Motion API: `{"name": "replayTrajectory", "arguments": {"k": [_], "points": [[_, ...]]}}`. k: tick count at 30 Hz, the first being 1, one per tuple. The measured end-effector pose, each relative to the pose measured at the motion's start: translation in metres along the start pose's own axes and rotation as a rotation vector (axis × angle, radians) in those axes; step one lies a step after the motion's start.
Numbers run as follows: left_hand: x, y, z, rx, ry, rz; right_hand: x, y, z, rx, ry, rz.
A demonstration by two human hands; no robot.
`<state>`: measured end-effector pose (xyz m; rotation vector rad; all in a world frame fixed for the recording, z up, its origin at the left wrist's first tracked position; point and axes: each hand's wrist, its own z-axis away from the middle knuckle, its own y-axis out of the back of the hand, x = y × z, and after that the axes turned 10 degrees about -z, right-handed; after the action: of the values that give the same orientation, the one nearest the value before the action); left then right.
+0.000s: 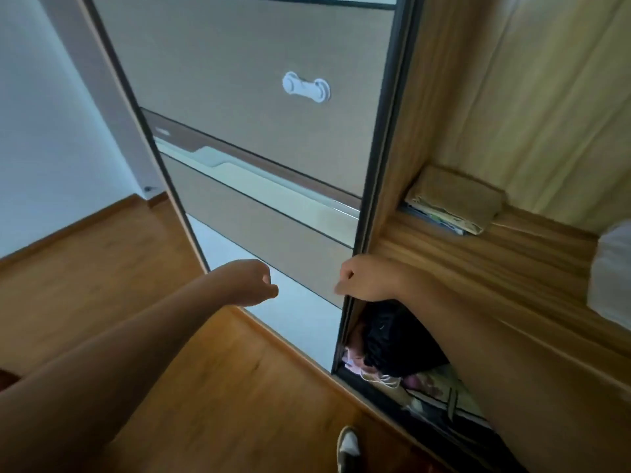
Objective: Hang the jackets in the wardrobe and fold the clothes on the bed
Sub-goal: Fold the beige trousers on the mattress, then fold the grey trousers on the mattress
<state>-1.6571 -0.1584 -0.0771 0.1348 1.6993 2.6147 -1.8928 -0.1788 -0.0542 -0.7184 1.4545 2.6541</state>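
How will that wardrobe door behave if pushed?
The sliding door is tall with a dark frame, so probably heavy and stiff. Its glossy panels look slippery; the right hand grips its edge. It likely glides sideways, not swings.

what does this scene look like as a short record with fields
place: wardrobe, its sliding door partly open
right hand: grips the sliding door's dark edge
left hand: fingers curled, holds nothing, in front of the door panel
on door: white child lock
inside wardrobe: dark garment low down, below the right forearm
floor: wooden floor, one shoe at the frame's bottom edge
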Motion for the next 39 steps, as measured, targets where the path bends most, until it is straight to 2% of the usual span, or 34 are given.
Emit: {"name": "replayTrajectory", "arguments": {"k": [9, 17, 26, 30, 35, 39], "points": [[-0.147, -0.054, 0.080, -0.022, 0.496, 0.168, -0.139, -0.038, -0.105, -0.130, 0.319, 0.202], [-0.186, -0.104, 0.204, 0.148, 1.072, 0.360, -0.271, -0.078, -0.150, -0.289, 0.706, 0.380], [-0.170, -0.191, 0.362, 0.148, 1.512, 0.491, -0.409, -0.220, -0.094, -0.511, 1.064, 0.634], [-0.169, -0.238, 0.419, 0.120, 1.587, 0.560, -0.459, -0.294, -0.055, -0.609, 1.163, 0.714], [-0.177, -0.294, 0.474, 0.180, 1.802, 0.677, -0.516, -0.389, -0.006, -0.695, 1.278, 0.839], [-0.188, -0.361, 0.516, 0.159, 1.936, 0.793, -0.555, -0.455, 0.028, -0.740, 1.359, 0.918]]}}
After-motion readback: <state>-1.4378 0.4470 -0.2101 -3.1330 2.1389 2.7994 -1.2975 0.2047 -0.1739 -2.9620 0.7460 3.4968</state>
